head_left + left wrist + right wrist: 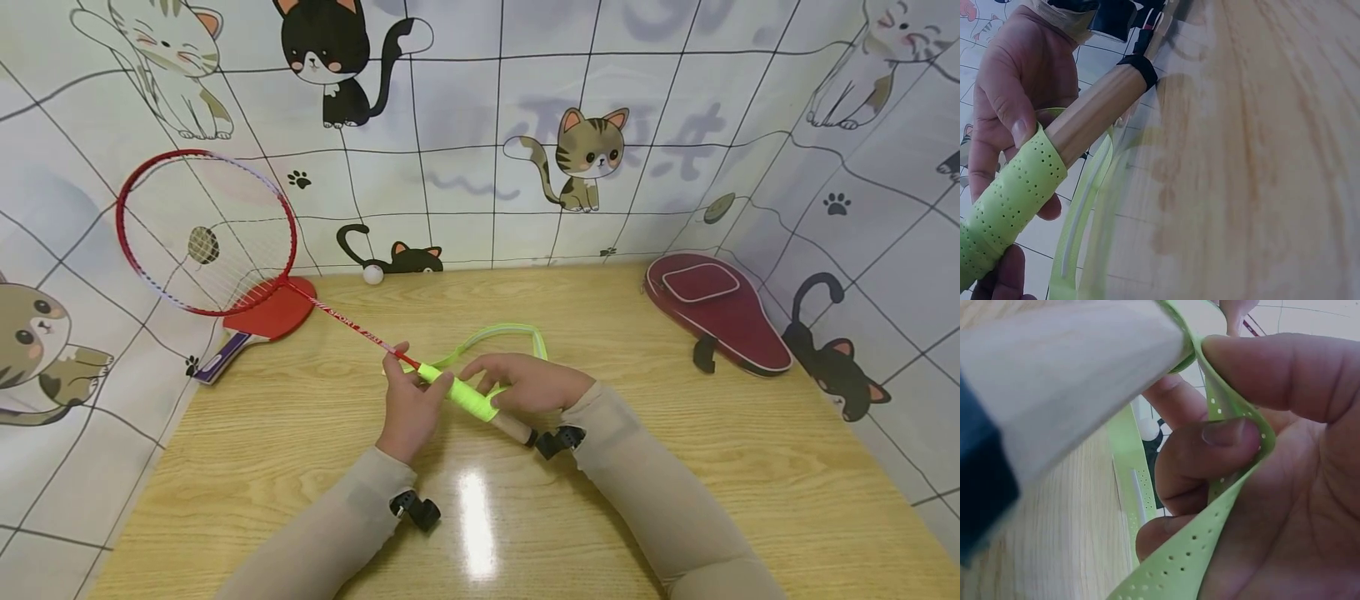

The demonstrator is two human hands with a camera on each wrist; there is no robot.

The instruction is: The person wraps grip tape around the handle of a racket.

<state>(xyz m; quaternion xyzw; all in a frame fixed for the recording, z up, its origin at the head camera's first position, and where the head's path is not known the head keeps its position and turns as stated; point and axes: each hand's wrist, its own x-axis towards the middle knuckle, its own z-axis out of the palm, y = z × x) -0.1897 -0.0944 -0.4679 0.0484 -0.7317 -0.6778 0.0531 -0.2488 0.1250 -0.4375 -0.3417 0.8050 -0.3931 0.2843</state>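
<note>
A red-and-white badminton racket (pixel 352 325) lies slantwise, its handle toward me. Yellow-green perforated grip tape (pixel 471 400) covers the upper handle; the lower part is bare wood (pixel 1094 112) with a black band at the butt end. My left hand (pixel 416 408) holds the racket at the top of the wrapped part, thumb on the near side. With my right hand (pixel 528 382) I grip the loose tape (pixel 1175 553) beside the edge of the wrap. In the right wrist view it runs between thumb and curled fingers. The tape's free length loops out behind the handle.
A red table tennis paddle (pixel 281 312) lies at the left, partly under the racket head (pixel 295 225). A white ball (pixel 372 275) sits by the back wall. At the right back lies a dark red paddle case (pixel 720 308). Cat-patterned sheeting surrounds the wooden table (pixel 300 467).
</note>
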